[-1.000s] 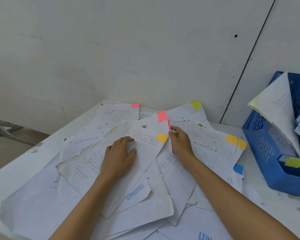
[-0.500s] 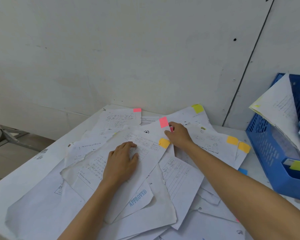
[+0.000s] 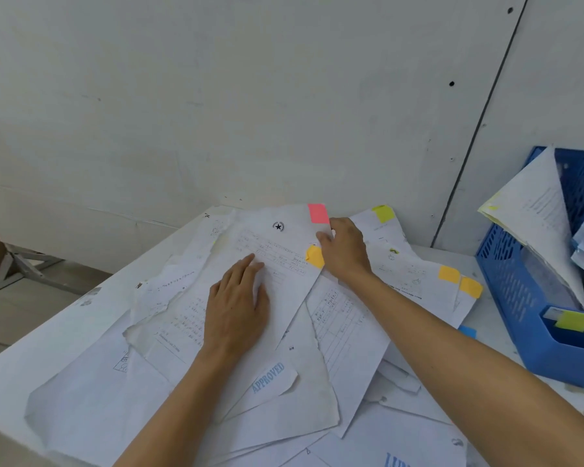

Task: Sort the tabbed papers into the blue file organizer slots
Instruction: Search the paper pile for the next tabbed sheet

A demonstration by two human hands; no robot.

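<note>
Well, the right hand (image 3: 345, 252) pinches the pink-tabbed paper (image 3: 267, 221) just below its tab (atop the heap). The left hand (image 3: 236, 311) rests flat on the sheets nearby, and the blue organizer (image 3: 513, 298) stands well to the right.

Left hand (image 3: 236, 308) flat; right (image 3: 346, 254) perhaps pinching.

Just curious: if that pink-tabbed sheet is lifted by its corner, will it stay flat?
Probably not: the pink-tabbed sheet looks thin, so it should droop. It may drag neighbouring sheets, though the left hand pressing the pile likely limits that.
</note>
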